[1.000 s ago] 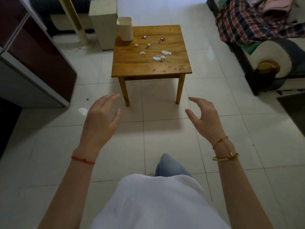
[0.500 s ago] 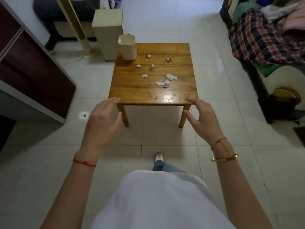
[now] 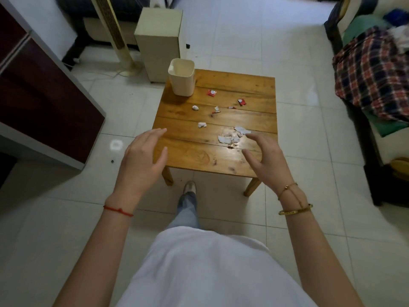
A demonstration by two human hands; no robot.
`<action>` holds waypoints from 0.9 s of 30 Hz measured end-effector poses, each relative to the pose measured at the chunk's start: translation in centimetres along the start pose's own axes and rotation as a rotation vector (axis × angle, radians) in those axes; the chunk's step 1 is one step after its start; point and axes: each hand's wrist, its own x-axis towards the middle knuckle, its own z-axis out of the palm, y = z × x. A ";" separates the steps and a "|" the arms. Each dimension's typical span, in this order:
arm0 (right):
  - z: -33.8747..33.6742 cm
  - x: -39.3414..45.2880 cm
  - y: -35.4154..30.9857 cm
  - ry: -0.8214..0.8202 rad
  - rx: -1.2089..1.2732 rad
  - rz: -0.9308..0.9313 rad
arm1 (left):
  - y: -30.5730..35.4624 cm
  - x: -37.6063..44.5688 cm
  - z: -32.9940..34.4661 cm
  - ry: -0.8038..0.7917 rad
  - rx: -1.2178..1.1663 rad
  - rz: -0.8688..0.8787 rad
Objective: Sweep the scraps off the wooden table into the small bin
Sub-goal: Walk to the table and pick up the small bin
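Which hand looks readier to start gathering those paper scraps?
The right hand: its fingertips hover beside the white paper scraps. The left hand hangs open at the table's near-left edge, away from any scrap.

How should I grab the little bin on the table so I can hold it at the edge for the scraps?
Grip the small bin around its smooth side walls, just below the open rim, coming in from the near side with the left hand. It stands upright at the far left corner of the wooden table, has no handle, and tapers downward, so a wrap-around hold probably suits best.
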 end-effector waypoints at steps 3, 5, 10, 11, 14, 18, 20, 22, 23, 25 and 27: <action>1.1 4.7 0.2 -0.007 -0.003 0.017 | -1.6 4.9 0.5 -0.015 -0.010 0.004; 1.7 8.1 -0.1 0.000 0.000 0.029 | -2.8 8.4 0.6 -0.023 -0.005 0.009; 2.7 16.4 -1.3 0.044 0.015 0.054 | -5.7 17.1 0.3 -0.047 0.004 0.006; 2.9 18.0 -1.5 0.050 0.015 0.064 | -6.4 18.8 0.2 -0.048 0.004 0.013; 3.7 22.5 -2.1 0.067 0.013 0.084 | -7.9 23.7 0.4 -0.055 0.005 0.031; 4.6 27.5 -2.4 0.077 0.012 0.099 | -9.7 29.3 1.4 -0.078 0.012 0.003; 5.2 29.8 -2.1 0.067 0.005 0.110 | -10.6 31.9 2.4 -0.089 0.019 -0.022; 5.7 31.9 -1.7 0.053 0.000 0.121 | -11.6 34.4 3.6 -0.103 0.014 -0.054; 5.9 33.0 -1.4 0.049 -0.001 0.127 | -12.1 35.7 4.3 -0.113 0.002 -0.073; 6.5 35.1 -0.8 0.036 -0.003 0.140 | -13.4 38.5 6.1 -0.132 -0.026 -0.119; 7.3 37.1 0.1 0.010 -0.016 0.155 | -14.8 41.4 8.3 -0.149 -0.062 -0.191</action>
